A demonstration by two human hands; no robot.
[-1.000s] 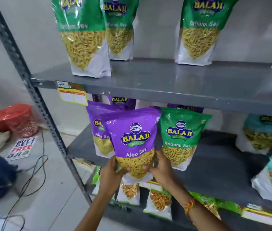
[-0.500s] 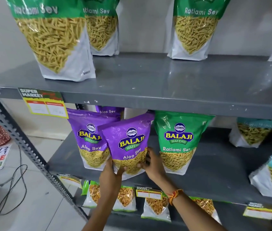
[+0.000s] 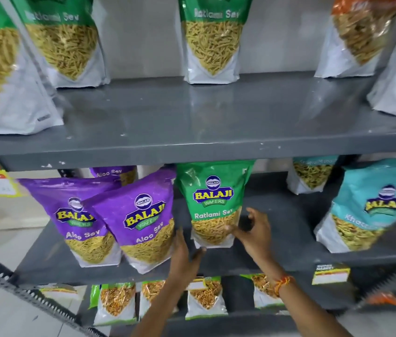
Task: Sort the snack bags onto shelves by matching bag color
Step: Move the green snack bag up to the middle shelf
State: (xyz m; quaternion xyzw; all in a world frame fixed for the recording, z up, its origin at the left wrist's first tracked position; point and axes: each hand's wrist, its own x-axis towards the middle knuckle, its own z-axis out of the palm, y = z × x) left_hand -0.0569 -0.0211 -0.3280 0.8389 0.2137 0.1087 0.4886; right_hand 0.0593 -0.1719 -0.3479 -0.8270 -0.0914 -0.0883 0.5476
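Note:
A green Ratlami Sev bag (image 3: 214, 190) stands upright on the middle shelf (image 3: 277, 242). My right hand (image 3: 255, 229) is open at its lower right corner, fingertips touching the bag. My left hand (image 3: 184, 254) is open just left of the bag's base, between it and a purple Aloo Sev bag (image 3: 143, 220) that stands on the shelf. A second purple bag (image 3: 70, 215) leans beside that one and a third (image 3: 114, 173) is behind. Green Ratlami Sev bags (image 3: 212, 40) stand on the upper shelf (image 3: 192, 122).
Teal bags (image 3: 372, 205) stand at the right of the middle shelf. An orange bag (image 3: 359, 32) is at the upper shelf's right. Small green-edged packets (image 3: 114, 302) fill the bottom shelf. A slotted metal upright (image 3: 34, 300) crosses the lower left; price labels (image 3: 330, 273) hang on shelf edges.
Both hands let go of the purple Aloo Sev bag, now standing on the middle shelf, and moved right to the green bag. The camera came closer and tilted up.

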